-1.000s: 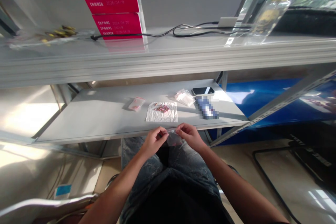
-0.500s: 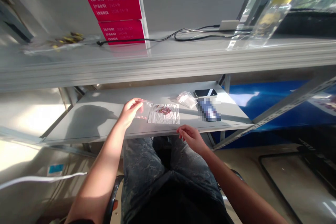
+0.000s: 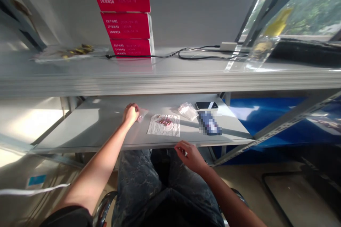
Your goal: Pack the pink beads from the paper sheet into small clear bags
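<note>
My left hand (image 3: 131, 113) is closed on a small clear plastic bag (image 3: 142, 114), low over the left-middle of the lower shelf. A few pinkish bits seem to show inside the bag; its far side is hidden by my fingers. Right of it, a pile of reddish-brown beads (image 3: 165, 122) lies on a crinkled white sheet (image 3: 170, 130). My right hand (image 3: 192, 156) is at the shelf's front edge, below the sheet's right corner. Its fingers are curled with thumb and fingertips close together; anything between them is too small to make out.
A stack of clear bags (image 3: 188, 111), a phone (image 3: 207, 105) and a blurred-out dark blue item (image 3: 210, 122) lie to the right on the lower shelf (image 3: 106, 138). Above are red boxes (image 3: 130, 25), a black cable (image 3: 165, 56) and a yellow-topped clear bottle (image 3: 262, 51).
My left hand has moved away from the white sheet, turning over with the plastic bag, which now hangs bunched. My right hand stays by the shelf edge. The camera view has tilted up.
</note>
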A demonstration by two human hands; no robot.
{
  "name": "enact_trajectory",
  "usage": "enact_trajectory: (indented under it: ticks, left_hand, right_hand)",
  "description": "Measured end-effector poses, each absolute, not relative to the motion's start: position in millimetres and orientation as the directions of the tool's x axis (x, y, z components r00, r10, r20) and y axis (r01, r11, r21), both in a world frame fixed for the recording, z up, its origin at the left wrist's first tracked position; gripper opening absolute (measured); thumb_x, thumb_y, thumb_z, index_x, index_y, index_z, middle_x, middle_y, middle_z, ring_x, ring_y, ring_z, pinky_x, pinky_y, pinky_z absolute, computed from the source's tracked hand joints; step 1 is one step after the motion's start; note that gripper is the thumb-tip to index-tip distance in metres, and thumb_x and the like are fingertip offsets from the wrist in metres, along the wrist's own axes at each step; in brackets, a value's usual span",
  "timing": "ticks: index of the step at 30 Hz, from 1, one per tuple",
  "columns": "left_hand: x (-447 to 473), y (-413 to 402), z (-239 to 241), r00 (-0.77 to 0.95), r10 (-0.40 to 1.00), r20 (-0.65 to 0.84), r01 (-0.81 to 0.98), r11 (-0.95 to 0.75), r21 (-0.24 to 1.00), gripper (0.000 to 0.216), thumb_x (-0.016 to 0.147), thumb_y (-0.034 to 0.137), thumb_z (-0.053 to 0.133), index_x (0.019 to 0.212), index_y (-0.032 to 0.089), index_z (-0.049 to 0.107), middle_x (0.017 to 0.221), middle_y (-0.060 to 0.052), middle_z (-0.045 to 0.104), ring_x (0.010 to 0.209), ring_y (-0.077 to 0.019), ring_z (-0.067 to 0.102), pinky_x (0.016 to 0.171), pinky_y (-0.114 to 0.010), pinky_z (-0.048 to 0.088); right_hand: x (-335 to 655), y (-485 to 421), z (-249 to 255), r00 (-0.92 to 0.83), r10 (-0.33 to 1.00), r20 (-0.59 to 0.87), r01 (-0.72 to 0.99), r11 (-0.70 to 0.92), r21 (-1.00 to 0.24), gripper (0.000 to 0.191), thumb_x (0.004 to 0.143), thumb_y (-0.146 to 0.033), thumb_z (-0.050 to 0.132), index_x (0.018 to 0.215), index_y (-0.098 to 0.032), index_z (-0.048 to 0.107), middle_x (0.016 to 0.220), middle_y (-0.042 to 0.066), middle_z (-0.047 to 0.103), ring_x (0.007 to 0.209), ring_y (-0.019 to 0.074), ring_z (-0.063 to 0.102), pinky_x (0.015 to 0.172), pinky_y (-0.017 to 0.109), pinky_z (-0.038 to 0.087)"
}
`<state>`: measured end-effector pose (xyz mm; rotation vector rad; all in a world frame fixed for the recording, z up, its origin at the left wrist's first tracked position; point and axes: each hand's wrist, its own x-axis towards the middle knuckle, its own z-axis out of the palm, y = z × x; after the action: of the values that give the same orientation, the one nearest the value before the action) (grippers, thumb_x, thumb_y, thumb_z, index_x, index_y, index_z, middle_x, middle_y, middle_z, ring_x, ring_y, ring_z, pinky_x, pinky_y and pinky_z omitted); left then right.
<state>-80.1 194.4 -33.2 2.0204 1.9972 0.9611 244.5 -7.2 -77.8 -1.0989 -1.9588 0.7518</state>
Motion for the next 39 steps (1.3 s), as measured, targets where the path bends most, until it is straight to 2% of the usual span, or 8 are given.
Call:
enact_trajectory:
  ticks: [5, 11, 19, 21, 27, 33, 36, 39]
  left_hand:
    - [-73.2, 169.7, -24.0, -0.091, 0.876, 0.473, 0.833, -0.193, 0.518, 0.005, 0.086, 0.025, 0.057, 0.087, 0.021, 0.06, 0.085, -0.004, 0.065, 0.079, -0.0197, 0.061, 0.076, -0.028, 0.046]
    - [-52.0, 104.9, -47.0, 0.12, 0.918, 0.377, 0.678, -0.353, 0.645, 0.024, 0.093, 0.044, 0.056, 0.087, 0.021, 0.061, 0.065, 0.003, 0.057, 0.059, -0.0136, 0.053, 0.061, -0.023, 0.04]
    - [-60.5, 87.1, -60.7, 0.061, 0.975, 0.213, 0.545, -0.212, 0.811, 0.042, 0.095, 0.056, 0.05, 0.09, 0.019, 0.069, 0.057, 0.004, 0.049, 0.053, -0.0143, 0.047, 0.051, -0.022, 0.035]
    - [-62.0, 87.5, -61.6, 0.056, 0.979, 0.195, 0.521, -0.195, 0.831, 0.045, 0.096, 0.057, 0.048, 0.089, 0.019, 0.07, 0.054, 0.004, 0.046, 0.05, -0.0139, 0.045, 0.049, -0.022, 0.034]
    - [-60.3, 86.4, -65.2, 0.126, 0.966, 0.225, 0.571, -0.256, 0.78, 0.045, 0.097, 0.054, 0.047, 0.08, 0.018, 0.069, 0.055, 0.002, 0.052, 0.053, -0.0147, 0.051, 0.051, -0.022, 0.036]
    - [-59.1, 84.0, -63.5, 0.159, 0.948, 0.274, 0.56, -0.315, 0.766, 0.041, 0.097, 0.05, 0.05, 0.082, 0.018, 0.07, 0.07, -0.001, 0.07, 0.063, -0.0164, 0.063, 0.059, -0.022, 0.045]
    - [-57.9, 80.3, -63.4, 0.13, 0.939, 0.318, 0.553, -0.335, 0.763, 0.039, 0.096, 0.049, 0.052, 0.083, 0.018, 0.071, 0.072, -0.002, 0.071, 0.064, -0.0159, 0.063, 0.061, -0.022, 0.047]
    - [-53.4, 71.2, -62.1, 0.046, 0.941, 0.334, 0.511, -0.31, 0.802, 0.038, 0.096, 0.048, 0.053, 0.085, 0.017, 0.071, 0.067, -0.002, 0.068, 0.06, -0.0147, 0.061, 0.059, -0.022, 0.047]
  right_hand:
    - [246.2, -4.5, -75.4, -0.314, 0.897, 0.31, 0.414, 0.423, -0.806, 0.017, 0.099, -0.025, 0.054, 0.094, -0.022, 0.07, 0.09, 0.006, 0.069, 0.072, 0.0175, 0.062, 0.063, 0.027, 0.046]
    - [259.4, 40.4, -50.6, -0.212, 0.934, 0.288, 0.505, 0.358, -0.786, 0.017, 0.097, -0.028, 0.058, 0.094, -0.02, 0.072, 0.079, 0.003, 0.072, 0.059, 0.0151, 0.058, 0.058, 0.026, 0.042]
    - [279.4, 150.1, -29.4, -0.066, 0.972, 0.224, 0.927, 0.143, -0.347, 0.035, 0.096, -0.015, 0.05, 0.126, -0.021, 0.067, 0.124, 0.009, 0.071, 0.101, 0.0215, 0.068, 0.079, 0.027, 0.048]
    - [280.6, 164.8, -29.0, -0.068, 0.979, 0.19, 0.958, 0.118, -0.263, 0.038, 0.095, -0.014, 0.051, 0.13, -0.023, 0.064, 0.125, 0.009, 0.07, 0.099, 0.0215, 0.067, 0.076, 0.027, 0.047]
    - [286.8, 176.3, -20.3, -0.065, 0.982, 0.176, 0.978, 0.098, -0.184, 0.024, 0.097, -0.017, 0.049, 0.105, -0.02, 0.072, 0.109, 0.009, 0.072, 0.092, 0.0214, 0.066, 0.071, 0.027, 0.044]
    - [289.5, 150.9, 0.4, -0.1, 0.926, 0.365, 0.864, 0.263, -0.43, 0.015, 0.093, -0.024, 0.057, 0.092, -0.018, 0.07, 0.102, 0.008, 0.068, 0.075, 0.0159, 0.062, 0.07, 0.027, 0.046]
    - [281.1, 122.0, 10.4, -0.096, 0.888, 0.449, 0.682, 0.387, -0.621, 0.011, 0.09, -0.028, 0.06, 0.087, -0.019, 0.066, 0.09, 0.006, 0.066, 0.07, 0.0152, 0.06, 0.067, 0.027, 0.047]
    - [267.5, 88.2, 9.1, -0.11, 0.924, 0.367, 0.373, 0.381, -0.846, 0.016, 0.091, -0.035, 0.064, 0.089, -0.019, 0.063, 0.08, 0.002, 0.065, 0.061, 0.013, 0.055, 0.056, 0.025, 0.045]
